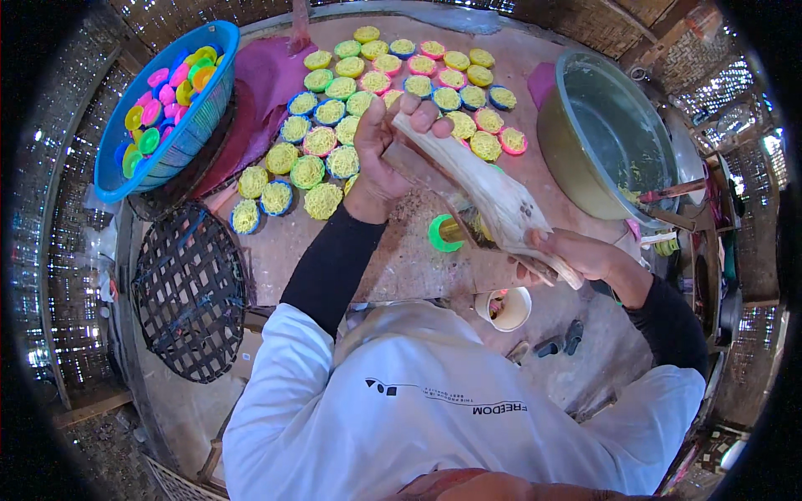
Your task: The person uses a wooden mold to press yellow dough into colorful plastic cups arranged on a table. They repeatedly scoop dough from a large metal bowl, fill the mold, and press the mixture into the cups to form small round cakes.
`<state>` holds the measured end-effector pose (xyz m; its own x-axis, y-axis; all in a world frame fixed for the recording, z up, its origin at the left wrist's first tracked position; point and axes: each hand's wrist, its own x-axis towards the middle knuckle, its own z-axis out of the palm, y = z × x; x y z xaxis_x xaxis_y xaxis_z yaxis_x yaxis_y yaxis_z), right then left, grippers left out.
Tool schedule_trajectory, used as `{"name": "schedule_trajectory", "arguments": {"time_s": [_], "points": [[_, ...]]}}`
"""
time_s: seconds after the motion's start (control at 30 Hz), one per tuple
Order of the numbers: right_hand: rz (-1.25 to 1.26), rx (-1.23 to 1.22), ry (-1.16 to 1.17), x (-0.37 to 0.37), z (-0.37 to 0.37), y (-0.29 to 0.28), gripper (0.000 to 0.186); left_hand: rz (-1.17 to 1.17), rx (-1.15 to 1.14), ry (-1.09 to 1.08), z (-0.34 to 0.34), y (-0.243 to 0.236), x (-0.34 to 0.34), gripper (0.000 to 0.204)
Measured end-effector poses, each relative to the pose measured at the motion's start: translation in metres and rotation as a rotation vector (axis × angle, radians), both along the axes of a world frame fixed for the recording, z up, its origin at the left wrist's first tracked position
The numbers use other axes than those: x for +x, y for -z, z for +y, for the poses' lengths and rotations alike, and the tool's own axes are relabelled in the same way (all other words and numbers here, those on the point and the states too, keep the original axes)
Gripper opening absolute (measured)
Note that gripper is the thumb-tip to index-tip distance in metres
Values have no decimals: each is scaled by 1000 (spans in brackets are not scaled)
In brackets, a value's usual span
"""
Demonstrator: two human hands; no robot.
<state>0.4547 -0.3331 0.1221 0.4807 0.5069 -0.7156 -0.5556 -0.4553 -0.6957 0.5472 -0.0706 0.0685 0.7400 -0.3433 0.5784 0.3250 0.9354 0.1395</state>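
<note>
Wooden press [484, 188] between both hands' grip, green mould [443, 234] beneath

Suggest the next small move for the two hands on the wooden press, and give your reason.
Probably squeeze the wooden press down: the left hand and right hand grip its ends, and the green cup under its nozzle looks empty, unlike the filled cups.

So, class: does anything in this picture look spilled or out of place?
Pale crumbs lie scattered on the table under the wooden press held by both hands. Nothing else stands out; the filled cups sit in neat rows.
</note>
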Motion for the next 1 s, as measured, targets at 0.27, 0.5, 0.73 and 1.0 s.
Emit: {"name": "schedule_trajectory", "arguments": {"time_s": [0.27, 0.5, 0.73, 1.0], "points": [[-263, -238, -147, 8, 16, 17, 68, 200, 13, -38, 16, 33, -4, 35], [-281, -319, -182, 9, 29, 17, 58, 193, 9, -83, 25, 40, -4, 35], [-307, -364, -96, 7, 25, 11, 67, 349, 61, -148, 17, 39, -14, 32], [-378, -506, -156, 13, 30, -11, 72, 369, 89, -180, 12, 41, -9, 30]]}}
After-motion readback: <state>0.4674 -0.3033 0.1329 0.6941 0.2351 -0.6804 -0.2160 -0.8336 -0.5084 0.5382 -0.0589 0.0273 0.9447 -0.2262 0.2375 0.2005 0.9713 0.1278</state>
